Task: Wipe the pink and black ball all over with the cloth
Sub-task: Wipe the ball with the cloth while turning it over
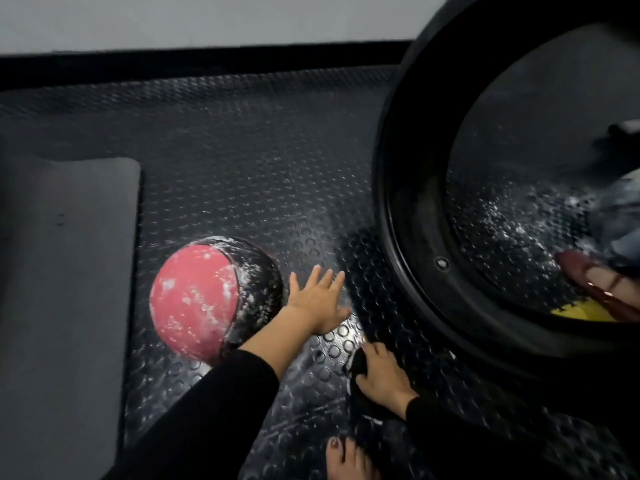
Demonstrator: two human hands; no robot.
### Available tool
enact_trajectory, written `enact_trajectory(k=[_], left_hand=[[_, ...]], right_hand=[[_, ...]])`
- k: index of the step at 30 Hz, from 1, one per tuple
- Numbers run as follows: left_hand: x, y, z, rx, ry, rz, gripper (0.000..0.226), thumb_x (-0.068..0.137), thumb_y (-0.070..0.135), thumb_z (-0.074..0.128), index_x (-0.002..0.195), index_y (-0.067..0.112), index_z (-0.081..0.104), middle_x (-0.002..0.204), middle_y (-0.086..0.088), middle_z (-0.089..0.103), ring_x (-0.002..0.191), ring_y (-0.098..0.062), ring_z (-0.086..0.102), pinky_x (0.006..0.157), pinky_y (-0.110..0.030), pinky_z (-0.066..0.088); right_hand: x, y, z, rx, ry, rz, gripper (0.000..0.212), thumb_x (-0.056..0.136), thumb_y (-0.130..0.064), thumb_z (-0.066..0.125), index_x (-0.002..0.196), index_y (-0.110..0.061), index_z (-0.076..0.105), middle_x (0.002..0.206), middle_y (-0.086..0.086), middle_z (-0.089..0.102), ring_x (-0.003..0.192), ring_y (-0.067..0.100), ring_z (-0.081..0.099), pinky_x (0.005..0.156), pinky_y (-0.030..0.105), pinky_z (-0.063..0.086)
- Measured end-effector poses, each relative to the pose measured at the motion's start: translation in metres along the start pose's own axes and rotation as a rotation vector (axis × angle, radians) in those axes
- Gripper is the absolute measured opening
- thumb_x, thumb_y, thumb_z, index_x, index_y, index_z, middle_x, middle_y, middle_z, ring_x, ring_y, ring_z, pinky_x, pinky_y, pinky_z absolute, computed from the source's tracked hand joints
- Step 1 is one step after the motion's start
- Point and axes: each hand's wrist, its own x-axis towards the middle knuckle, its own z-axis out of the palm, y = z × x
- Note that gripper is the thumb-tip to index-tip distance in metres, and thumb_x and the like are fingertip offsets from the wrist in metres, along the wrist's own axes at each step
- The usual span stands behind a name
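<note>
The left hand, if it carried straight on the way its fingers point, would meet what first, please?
Most likely the big black tyre, after a stretch of studded floor. The left hand points away and slightly right, past the pink and black ball, not at it; depth is unclear.

Bare floor (242, 168) between ball (201, 299) and tyre (408, 202)

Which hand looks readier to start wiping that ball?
Right, probably: the right hand grips the dark cloth near the ball; the left hand is open beside it, holding nothing.
</note>
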Motion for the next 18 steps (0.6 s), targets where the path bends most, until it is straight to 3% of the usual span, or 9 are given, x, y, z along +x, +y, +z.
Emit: enact_trajectory(k=[3,6,9,12,15,18], left_hand=[[0.008,0.012,0.027,0.006,-0.06,0.001,0.072,0.098,0.053,0.026,0.152,0.02,-0.008,0.161,-0.002,-0.005,0.146,-0.026,-0.014,0.111,-0.062,-0.007],[0.007,0.017,0.046,0.036,-0.098,-0.002,0.07,0.099,0.051,0.025,0.151,0.021,-0.01,0.161,-0.002,-0.006,0.146,-0.026,-0.015,0.11,-0.063,-0.007],[0.006,0.019,0.053,0.066,-0.132,-0.008,0.07,0.099,0.05,0.026,0.151,0.021,-0.012,0.161,-0.003,-0.007,0.146,-0.026,-0.015,0.111,-0.064,-0.007],[0.007,0.022,0.047,0.096,-0.124,0.0,0.07,0.099,0.05,0.025,0.151,0.021,-0.012,0.161,-0.003,-0.009,0.145,-0.026,-0.017,0.11,-0.064,-0.009],[0.007,0.013,0.021,0.173,-0.024,0.014,0.069,0.099,0.05,0.022,0.151,0.02,-0.011,0.161,-0.003,-0.008,0.146,-0.025,-0.017,0.109,-0.064,-0.009],[-0.003,-0.016,-0.026,0.259,0.143,-0.031,0.068,0.099,0.049,0.023,0.152,0.021,-0.009,0.161,-0.001,-0.006,0.146,-0.024,-0.015,0.109,-0.065,-0.009]], right_hand=[[-0.006,0.009,0.008,0.046,0.019,0.037,0.081,0.073,-0.038,0.065,0.143,-0.03,0.023,0.138,0.003,0.027,0.128,0.031,0.032,0.098,0.047,0.043],[-0.007,0.013,0.019,0.06,0.085,0.055,0.084,0.066,-0.038,0.069,0.137,-0.035,0.024,0.134,0.002,0.028,0.123,0.033,0.032,0.09,0.047,0.047],[-0.001,0.015,0.026,0.088,0.075,0.014,0.07,0.069,-0.027,0.072,0.127,-0.033,0.034,0.131,0.002,0.031,0.118,0.033,0.036,0.089,0.045,0.047],[0.003,0.009,0.027,0.13,0.11,-0.039,0.045,0.082,-0.013,0.063,0.119,-0.027,0.041,0.129,0.005,0.04,0.111,0.031,0.052,0.089,0.04,0.047],[0.011,-0.016,0.005,0.228,0.199,-0.102,0.039,0.086,-0.013,0.058,0.121,-0.023,0.045,0.122,0.003,0.047,0.104,0.025,0.058,0.085,0.035,0.048],[0.023,-0.068,-0.042,0.475,0.276,-0.242,0.037,0.089,-0.013,0.055,0.122,-0.025,0.048,0.119,0.001,0.05,0.102,0.02,0.057,0.085,0.031,0.047]])
